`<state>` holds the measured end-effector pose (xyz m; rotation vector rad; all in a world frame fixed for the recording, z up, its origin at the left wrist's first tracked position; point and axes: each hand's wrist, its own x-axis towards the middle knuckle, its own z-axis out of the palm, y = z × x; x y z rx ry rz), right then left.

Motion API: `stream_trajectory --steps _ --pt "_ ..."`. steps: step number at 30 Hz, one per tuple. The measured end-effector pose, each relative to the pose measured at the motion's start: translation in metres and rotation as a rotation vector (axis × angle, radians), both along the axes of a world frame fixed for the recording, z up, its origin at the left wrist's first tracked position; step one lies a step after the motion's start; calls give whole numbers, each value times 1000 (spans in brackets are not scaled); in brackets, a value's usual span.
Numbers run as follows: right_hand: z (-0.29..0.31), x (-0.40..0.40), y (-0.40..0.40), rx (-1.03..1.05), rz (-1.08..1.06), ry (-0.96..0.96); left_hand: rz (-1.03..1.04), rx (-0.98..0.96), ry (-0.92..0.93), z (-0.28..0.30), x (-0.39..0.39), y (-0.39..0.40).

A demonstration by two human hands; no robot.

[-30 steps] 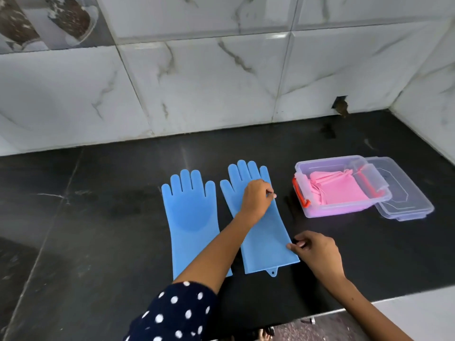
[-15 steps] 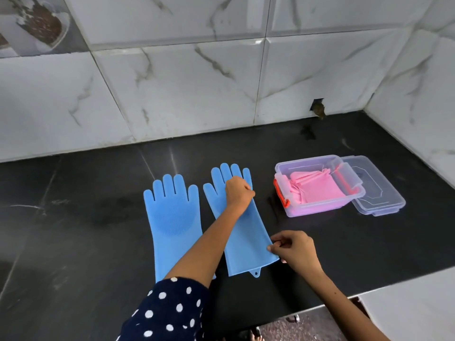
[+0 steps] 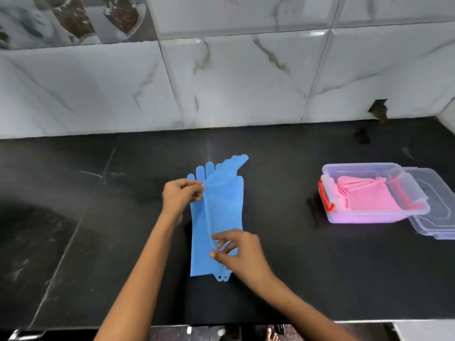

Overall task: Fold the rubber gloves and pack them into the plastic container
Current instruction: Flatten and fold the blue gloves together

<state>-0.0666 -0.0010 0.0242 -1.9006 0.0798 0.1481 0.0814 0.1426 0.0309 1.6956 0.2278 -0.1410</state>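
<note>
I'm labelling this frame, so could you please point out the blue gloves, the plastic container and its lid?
blue gloves [image 3: 225,205]: head view, flat palm area of the upper glove.
plastic container [image 3: 374,215]: head view, near side wall.
lid [image 3: 438,205]: head view, clear top surface beside the container.

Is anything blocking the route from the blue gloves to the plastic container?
Nothing visible: bare black counter lies between the blue gloves and the open plastic container. Pink gloves already occupy its floor.
</note>
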Motion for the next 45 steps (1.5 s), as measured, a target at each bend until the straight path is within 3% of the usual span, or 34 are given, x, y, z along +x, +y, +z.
stream_trajectory --steps 4,11,14,24,30,35,38,42,45 --pt "-24 12 28 -201 171 49 153 88 146 -33 -12 37" --pt "-38 55 -22 -305 -227 -46 217 191 78 -50 -15 40" --pt "-41 79 -24 -291 -252 18 230 196 57 -54 -18 40" --pt "-43 123 -14 -215 -376 70 122 -20 -18 -52 -10 42" --pt "-45 113 -12 -168 -442 -139 52 -198 -48 -51 -10 42" --pt "-52 121 -22 -196 -370 40 151 60 13 -52 3 37" --pt "-51 123 -24 -208 -355 -13 167 214 -27 -52 5 30" --pt "-46 126 -18 -248 -361 -174 198 273 -38 -53 3 30" --pt "-44 134 -19 -279 -344 -146 199 332 -63 -52 1 26"
